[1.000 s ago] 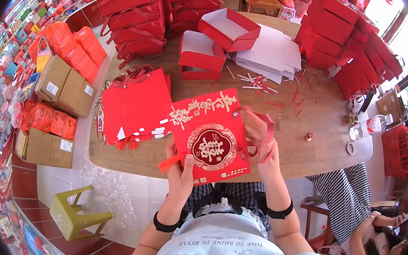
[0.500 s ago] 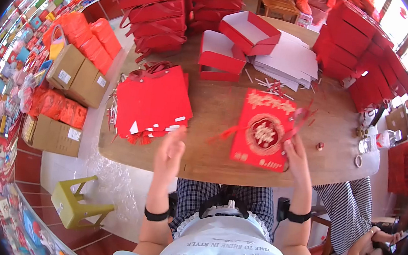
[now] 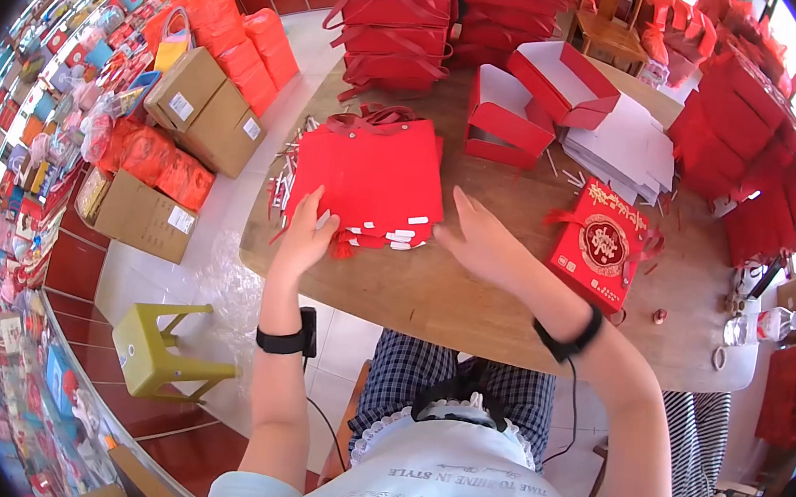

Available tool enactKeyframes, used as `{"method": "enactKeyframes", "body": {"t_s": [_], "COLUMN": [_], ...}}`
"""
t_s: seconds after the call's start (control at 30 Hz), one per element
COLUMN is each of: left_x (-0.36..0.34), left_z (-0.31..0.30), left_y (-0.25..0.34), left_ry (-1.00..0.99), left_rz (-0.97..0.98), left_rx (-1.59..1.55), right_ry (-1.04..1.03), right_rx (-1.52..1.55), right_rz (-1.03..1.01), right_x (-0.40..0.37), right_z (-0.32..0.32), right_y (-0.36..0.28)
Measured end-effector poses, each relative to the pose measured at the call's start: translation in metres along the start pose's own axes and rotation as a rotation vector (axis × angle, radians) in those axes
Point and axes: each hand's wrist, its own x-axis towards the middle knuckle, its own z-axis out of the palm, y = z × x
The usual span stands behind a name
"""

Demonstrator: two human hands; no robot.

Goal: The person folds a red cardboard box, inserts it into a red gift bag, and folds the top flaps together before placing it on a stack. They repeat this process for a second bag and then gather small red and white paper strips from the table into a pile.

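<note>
A stack of flat red gift bags (image 3: pixel 367 173) with dark red handles lies on the wooden table, white tabs and red tassels showing along its near edge. At the stack's lower left corner is my left hand (image 3: pixel 304 239), thumb and fingers apart, fingertips over the red surface. My right hand (image 3: pixel 479 236) reaches across to the stack's right edge; its fingers are apart and nothing shows in them. Farther right, a red gift bag (image 3: pixel 602 243) with gold characters and a round emblem lies on the table, a tassel at its left side and a ribbon at its right.
Open red boxes (image 3: pixel 509 119) and white sheets (image 3: pixel 622 151) lie behind. Tall piles of red bags (image 3: pixel 392 25) stand at the back, with more red boxes (image 3: pixel 754 140) at right. A clear bottle (image 3: pixel 768 326) and tape ring (image 3: pixel 719 358) sit near the right edge. A green stool (image 3: pixel 150 349) stands left.
My right hand has let go of the gold-printed bag, now lying farther right, and moved left to the stack. My left hand has come onto the stack's near edge. The view has turned left.
</note>
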Motion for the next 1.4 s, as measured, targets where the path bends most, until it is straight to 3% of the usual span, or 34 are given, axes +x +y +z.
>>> {"method": "enactKeyframes", "body": {"t_s": [0.03, 0.13, 0.2, 0.33, 0.4, 0.63, 0.7, 0.73, 0.8, 0.87, 0.93, 1.03, 1.1, 1.13, 1.17, 1.23, 1.3, 1.37, 1.4], "left_x": [0.0, 0.01, 0.011, 0.021, 0.019, 0.006, -0.004, -0.013, -0.033, -0.058, -0.078, -0.093, -0.092, -0.087, -0.081, -0.074, -0.069, -0.063, -0.066], "left_z": [0.002, 0.001, -0.004, -0.008, -0.008, -0.002, -0.006, -0.008, -0.019, -0.036, -0.06, -0.083, -0.079, -0.076, -0.067, -0.046, -0.021, 0.002, 0.012], "left_y": [0.002, -0.015, -0.012, -0.033, -0.034, -0.018, -0.003, 0.007, 0.034, 0.059, 0.092, 0.141, 0.165, 0.177, 0.186, 0.203, 0.21, 0.208, 0.209], "left_ry": [0.067, 0.099, 0.096, 0.113, 0.158, 0.335, 0.436, 0.431, 0.47, 0.569, 0.694, 0.638, 0.523, 0.429, 0.411, -0.178, -0.567, -0.654, -0.589], "left_rz": [-0.001, -0.074, -0.095, -0.13, -0.147, -0.089, 0.024, 0.027, -0.051, -0.006, 0.181, 0.316, 0.429, 0.491, 0.5, 0.412, 0.233, 0.303, 0.283], "left_rx": [0.19, 0.131, 0.151, -0.045, -0.337, -0.331, -0.426, -0.427, -0.584, -0.598, -0.468, -0.374, -0.204, -0.052, -0.061, -0.106, -0.293, -0.167, -0.217], "right_ry": [0.009, 0.006, -0.106, 0.024, 0.188, 0.377, 0.389, 0.394, 0.451, 0.449, 0.43, 0.353, 0.231, 0.13, 0.02, -0.048, -0.027, 0.001, 0.092], "right_rx": [0.023, -0.034, 0.035, 0.035, -0.005, -0.167, 0.589, 0.588, 1.437, 1.369, 1.252, 1.099, 0.85, 0.586, 0.626, 0.507, 0.545, 0.361, 0.35], "right_rz": [0.061, 0.199, 0.356, 0.339, 0.245, 0.118, -0.034, -0.031, 0.168, 0.128, -0.004, -0.042, 0.013, 0.045, -0.006, -0.136, -0.147, 0.013, 0.012], "right_x": [0.026, 0.074, 0.083, 0.065, 0.062, 0.062, 0.062, 0.06, 0.054, 0.039, 0.023, -0.002, -0.019, -0.029, -0.038, -0.051, -0.064, -0.076, -0.084], "right_z": [0.019, 0.053, 0.057, 0.066, 0.07, 0.073, 0.056, 0.049, 0.023, -0.015, -0.044, -0.081, -0.093, -0.097, -0.099, -0.097, -0.096, -0.113, -0.114], "right_y": [0.013, 0.038, 0.034, 0.015, 0.013, 0.016, 0.012, 0.007, -0.016, -0.031, -0.026, -0.026, -0.028, -0.028, -0.033, -0.033, -0.03, -0.032, -0.028]}}
